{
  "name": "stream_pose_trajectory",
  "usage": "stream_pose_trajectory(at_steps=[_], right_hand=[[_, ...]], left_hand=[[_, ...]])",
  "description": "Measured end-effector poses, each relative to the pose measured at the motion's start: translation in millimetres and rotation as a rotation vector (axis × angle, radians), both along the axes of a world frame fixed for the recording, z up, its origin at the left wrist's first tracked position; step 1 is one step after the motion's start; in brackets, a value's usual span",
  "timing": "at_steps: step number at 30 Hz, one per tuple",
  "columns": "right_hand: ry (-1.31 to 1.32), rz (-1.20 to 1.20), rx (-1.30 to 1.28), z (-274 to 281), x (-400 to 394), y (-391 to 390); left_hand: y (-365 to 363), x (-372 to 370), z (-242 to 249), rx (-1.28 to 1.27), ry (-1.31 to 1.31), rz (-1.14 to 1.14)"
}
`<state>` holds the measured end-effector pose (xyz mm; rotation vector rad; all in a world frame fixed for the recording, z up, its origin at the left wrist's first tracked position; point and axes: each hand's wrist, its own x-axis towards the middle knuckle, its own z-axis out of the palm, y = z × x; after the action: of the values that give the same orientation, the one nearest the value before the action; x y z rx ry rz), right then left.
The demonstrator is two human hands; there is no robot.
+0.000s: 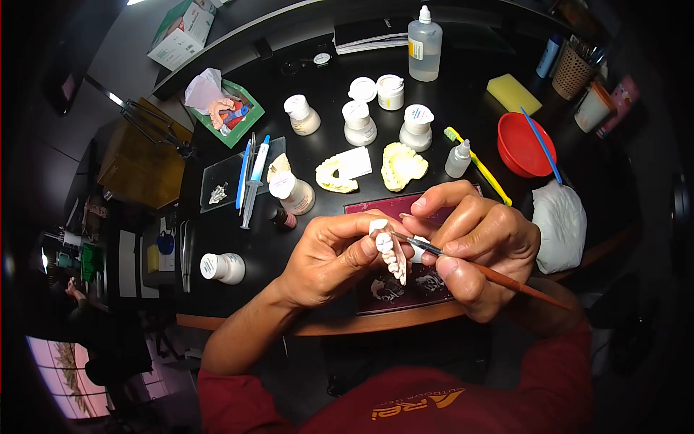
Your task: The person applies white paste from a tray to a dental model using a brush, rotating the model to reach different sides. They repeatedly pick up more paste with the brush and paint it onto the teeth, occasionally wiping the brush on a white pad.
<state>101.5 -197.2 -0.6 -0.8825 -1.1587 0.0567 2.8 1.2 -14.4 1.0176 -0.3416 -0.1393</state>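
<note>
Above the maroon mat (pixel 376 210), left hand (pixel 329 260) pinches a tooth bridge (pixel 390 253); right hand (pixel 473 249) closed around the brush (pixel 499 278) could slip, smearing it.

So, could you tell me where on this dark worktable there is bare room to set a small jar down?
Bare tabletop lies between the glass slab and the lying white jar, and behind the yellow sponge. It is crowded among the standing white jars, the yellow dental casts and both hands, left and right.
</note>
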Motion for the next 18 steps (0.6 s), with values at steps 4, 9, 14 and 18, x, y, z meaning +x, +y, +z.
stream_pose_trajectory(at_steps=[4, 9, 14, 18], right_hand=[[-0.051, -0.031, -0.019, 2.4, 1.3, -0.3], [-0.054, -0.049, -0.013, 4.1, 0.9, -0.7], [-0.06, -0.046, -0.009, 2.7, 0.8, -0.5], [-0.055, -0.053, -0.012, 3.6, 0.0, -1.2]], left_hand=[[-1.2, 0.7, 1.4, 0.022, -0.027, 0.01], [-1.5, -0.1, 2.6, 0.032, -0.023, 0.024], [-0.7, -0.4, -0.2, 0.043, -0.025, 0.043], [-0.6, -1.2, 0.6, 0.048, -0.004, 0.048]])
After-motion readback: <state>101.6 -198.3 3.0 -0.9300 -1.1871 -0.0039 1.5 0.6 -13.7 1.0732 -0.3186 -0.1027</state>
